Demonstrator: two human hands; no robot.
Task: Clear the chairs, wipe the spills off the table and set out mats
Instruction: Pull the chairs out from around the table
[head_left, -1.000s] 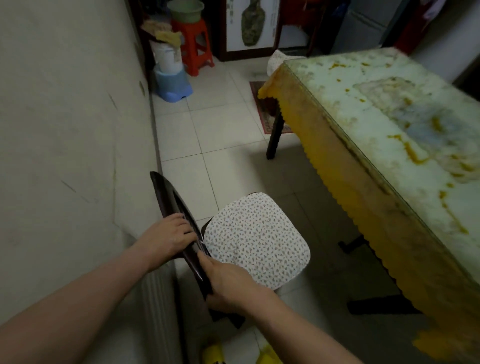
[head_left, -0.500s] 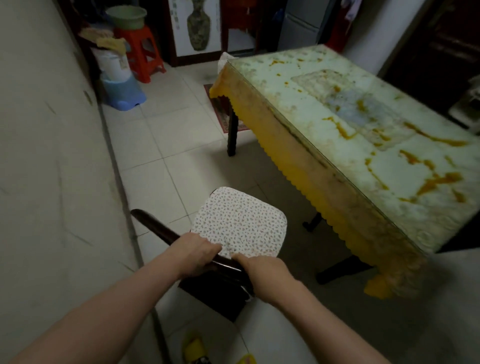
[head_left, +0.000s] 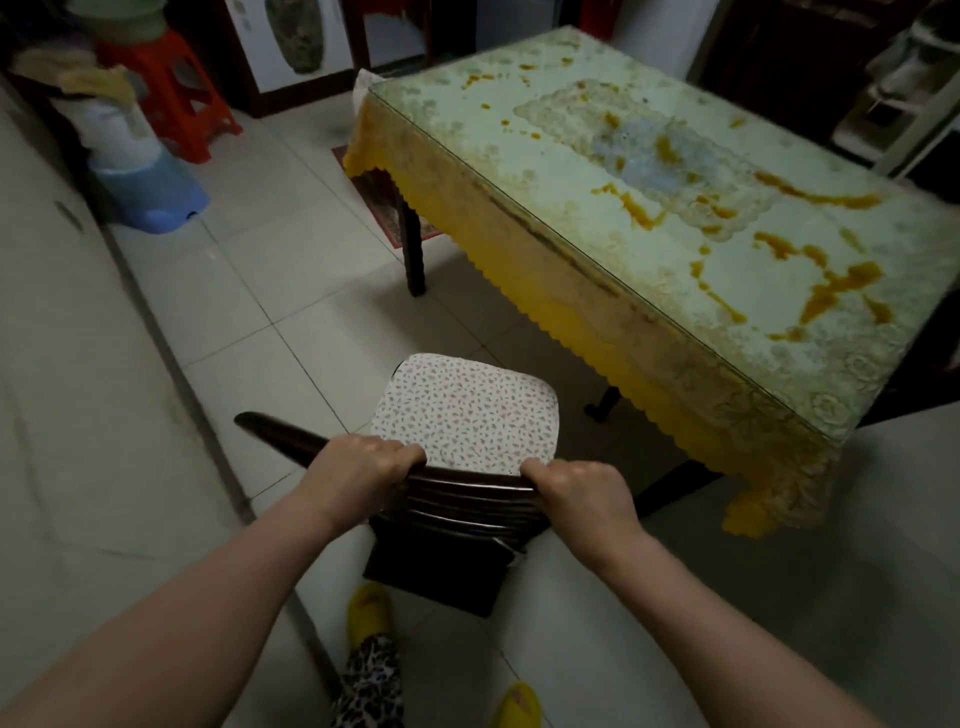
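A dark wooden chair (head_left: 457, 512) with a white speckled seat cushion (head_left: 467, 415) stands on the tiled floor in front of me, apart from the table. My left hand (head_left: 358, 467) grips the top rail of its backrest on the left. My right hand (head_left: 576, 491) grips the same rail on the right. The table (head_left: 571, 260) at the right has a glass top over a yellow lace cloth. Orange spills (head_left: 826, 291) streak the glass, mostly toward its right side.
A pale wall runs along the left. At the back left stand a red plastic stool (head_left: 176, 88), a white bucket (head_left: 117, 130) and a blue step stool (head_left: 156, 195). A framed vase picture (head_left: 296, 41) leans at the back. My yellow slippers (head_left: 369, 613) show below.
The chair has turned from side-on against the wall, so its backrest faces me and its seat points toward the table. Both hands stayed on the top rail, now spread wider apart.
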